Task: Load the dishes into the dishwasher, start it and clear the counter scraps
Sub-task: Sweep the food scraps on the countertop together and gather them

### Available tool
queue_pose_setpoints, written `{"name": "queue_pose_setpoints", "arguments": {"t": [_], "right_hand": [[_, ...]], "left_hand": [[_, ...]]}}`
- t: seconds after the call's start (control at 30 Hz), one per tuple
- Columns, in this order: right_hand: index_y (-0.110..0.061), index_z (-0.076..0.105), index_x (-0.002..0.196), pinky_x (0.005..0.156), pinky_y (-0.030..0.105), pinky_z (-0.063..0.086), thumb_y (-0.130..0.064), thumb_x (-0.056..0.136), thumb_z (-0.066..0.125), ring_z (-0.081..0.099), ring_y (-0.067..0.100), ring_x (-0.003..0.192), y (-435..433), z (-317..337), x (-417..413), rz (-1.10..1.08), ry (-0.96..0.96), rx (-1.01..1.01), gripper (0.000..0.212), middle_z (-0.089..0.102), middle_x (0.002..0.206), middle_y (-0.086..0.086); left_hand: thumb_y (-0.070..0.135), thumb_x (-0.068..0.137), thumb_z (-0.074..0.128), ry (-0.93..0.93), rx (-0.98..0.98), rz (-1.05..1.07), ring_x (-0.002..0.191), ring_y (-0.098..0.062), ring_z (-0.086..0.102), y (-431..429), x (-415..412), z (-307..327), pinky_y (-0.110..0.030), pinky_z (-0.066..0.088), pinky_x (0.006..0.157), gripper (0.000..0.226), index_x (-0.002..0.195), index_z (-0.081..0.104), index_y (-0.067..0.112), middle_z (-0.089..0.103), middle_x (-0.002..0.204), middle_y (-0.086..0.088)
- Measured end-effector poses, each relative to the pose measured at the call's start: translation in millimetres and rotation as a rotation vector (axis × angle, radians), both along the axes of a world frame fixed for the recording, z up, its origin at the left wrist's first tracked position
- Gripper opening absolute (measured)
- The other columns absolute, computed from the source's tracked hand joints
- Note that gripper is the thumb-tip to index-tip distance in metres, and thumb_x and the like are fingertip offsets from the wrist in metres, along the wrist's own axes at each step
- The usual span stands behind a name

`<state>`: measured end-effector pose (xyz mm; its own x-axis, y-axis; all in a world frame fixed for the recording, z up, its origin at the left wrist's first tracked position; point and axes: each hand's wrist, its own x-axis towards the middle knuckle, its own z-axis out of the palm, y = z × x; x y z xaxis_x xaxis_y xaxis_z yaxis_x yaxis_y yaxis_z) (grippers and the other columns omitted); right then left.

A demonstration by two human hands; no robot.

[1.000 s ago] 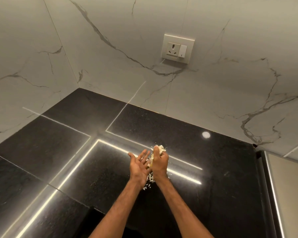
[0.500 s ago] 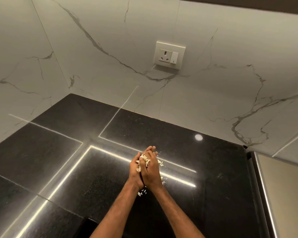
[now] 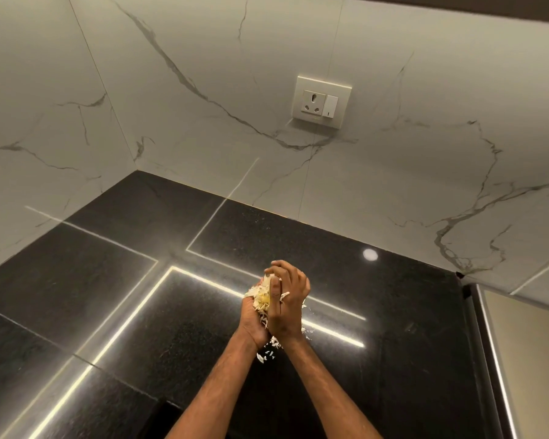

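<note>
White grey-veined marble wall (image 3: 76,90) at left and back. Glossy black stone counter (image 3: 108,280) below it, with reflected light strips. Mid-counter, left hand (image 3: 251,324) and right hand (image 3: 293,299) are pressed together, fingers curled round a clump of pale shredded food scraps (image 3: 262,299). Loose white bits (image 3: 267,354) under the wrists; lying or falling, can't tell. Beige wall socket with switch (image 3: 322,101) upper right. Steel-edged panel (image 3: 488,343) far right.

One left hand (image 3: 251,323) and one right hand (image 3: 290,301); one clump of scraps (image 3: 262,298). One socket plate (image 3: 322,102), one switch (image 3: 331,106), one counter (image 3: 108,280).
</note>
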<state>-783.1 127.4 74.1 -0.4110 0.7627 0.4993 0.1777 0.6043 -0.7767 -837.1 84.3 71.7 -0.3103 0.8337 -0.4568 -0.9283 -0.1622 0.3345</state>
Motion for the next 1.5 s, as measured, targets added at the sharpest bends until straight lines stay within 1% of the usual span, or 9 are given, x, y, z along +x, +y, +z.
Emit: {"name": "queue_pose_setpoints", "arguments": {"t": [0.3, 0.43, 0.63, 0.8, 0.93, 1.07, 1.2, 1.3, 1.5], "right_hand": [[-0.035, 0.066, 0.117, 0.118, 0.051, 0.009, -0.038, 0.098, 0.040, 0.035, 0.009, 0.139, 0.9, -10.6, -5.0, 0.040, -0.101, -0.046, 0.032, 0.046, 0.141, -0.021], [-0.039, 0.061, 0.126, 0.119, 0.044, 0.005, -0.053, 0.100, 0.036, 0.038, 0.010, 0.139, -0.1, -3.3, -5.2, 0.075, -0.079, -0.106, 0.038, 0.046, 0.142, -0.019], [-0.022, 0.063, 0.123, 0.103, 0.030, 0.047, -0.039, 0.103, 0.035, 0.057, 0.004, 0.117, 3.2, 6.0, 7.0, 0.012, 0.282, -0.610, 0.039, 0.063, 0.128, -0.003], [-0.032, 0.056, 0.133, 0.106, 0.047, 0.047, -0.043, 0.105, 0.040, 0.051, 0.007, 0.127, 24.8, -54.6, 72.8, -0.020, -0.166, -0.454, 0.034, 0.055, 0.139, -0.006], [-0.025, 0.016, 0.158, 0.125, 0.037, 0.008, -0.061, 0.102, 0.026, 0.005, 0.007, 0.152, 21.1, -88.2, 100.8, 0.039, -0.665, -0.186, 0.067, 0.006, 0.165, -0.009], [-0.023, 0.003, 0.158, 0.125, 0.036, 0.002, -0.060, 0.103, 0.019, -0.005, 0.006, 0.152, 31.8, -78.7, 60.0, 0.114, -0.738, -0.167, 0.069, -0.005, 0.165, -0.008], [-0.027, 0.012, 0.159, 0.126, 0.041, 0.009, -0.056, 0.104, 0.015, 0.001, 0.001, 0.151, 41.5, -71.3, 28.6, 0.489, -0.786, -0.134, 0.061, 0.005, 0.163, -0.012], [-0.032, 0.025, 0.156, 0.124, 0.028, 0.008, -0.050, 0.106, 0.020, 0.006, -0.011, 0.146, 29.9, -65.7, 32.9, 0.725, -0.766, -0.144, 0.053, 0.017, 0.160, -0.018], [-0.039, 0.029, 0.153, 0.123, 0.048, 0.020, -0.070, 0.097, 0.021, 0.011, 0.001, 0.150, 32.8, -75.9, 82.5, 0.283, -0.478, -0.339, 0.065, 0.016, 0.163, -0.019]], "left_hand": [[0.028, 0.099, 0.042, -0.021, -0.061, -0.003, 0.076, -0.024, 0.073, -4.0, -0.1, 7.6, -0.031, 0.061, 0.065, 0.042, 0.090, 0.075, 0.002, 0.073, 0.087, -0.015], [0.029, 0.090, 0.052, -0.032, -0.022, 0.046, 0.089, -0.028, 0.069, -3.1, -5.5, 9.2, -0.036, 0.059, 0.078, 0.033, 0.103, 0.068, 0.003, 0.070, 0.096, -0.017], [0.026, 0.097, 0.050, -0.064, 0.016, 0.146, 0.088, -0.024, 0.069, -5.9, -16.9, -2.8, -0.036, 0.057, 0.087, 0.031, 0.099, 0.072, 0.005, 0.071, 0.095, -0.013], [0.025, 0.100, 0.045, -0.048, -0.010, 0.231, 0.084, -0.023, 0.072, -21.4, -38.2, -10.0, -0.035, 0.059, 0.083, 0.040, 0.090, 0.078, 0.003, 0.073, 0.094, -0.013], [0.024, 0.102, 0.042, -0.057, -0.041, 0.281, 0.084, -0.023, 0.072, -37.3, -57.3, -20.5, -0.036, 0.057, 0.087, 0.044, 0.090, 0.079, 0.004, 0.073, 0.096, -0.012], [0.023, 0.102, 0.043, -0.039, -0.062, 0.300, 0.086, -0.022, 0.072, -54.2, -67.3, -28.6, -0.036, 0.060, 0.086, 0.043, 0.090, 0.079, 0.005, 0.073, 0.097, -0.011], [0.022, 0.101, 0.043, -0.042, -0.067, 0.332, 0.085, -0.021, 0.072, -63.7, -72.5, -28.1, -0.035, 0.058, 0.088, 0.043, 0.088, 0.079, 0.006, 0.073, 0.095, -0.010], [0.023, 0.101, 0.042, -0.047, -0.052, 0.338, 0.085, -0.021, 0.072, -67.1, -74.6, -26.1, -0.035, 0.058, 0.089, 0.043, 0.088, 0.080, 0.007, 0.073, 0.094, -0.009], [0.021, 0.101, 0.040, -0.064, -0.003, 0.382, 0.081, -0.022, 0.072, -68.7, -80.2, -22.5, -0.036, 0.060, 0.083, 0.044, 0.086, 0.078, 0.005, 0.073, 0.090, -0.010]]}}
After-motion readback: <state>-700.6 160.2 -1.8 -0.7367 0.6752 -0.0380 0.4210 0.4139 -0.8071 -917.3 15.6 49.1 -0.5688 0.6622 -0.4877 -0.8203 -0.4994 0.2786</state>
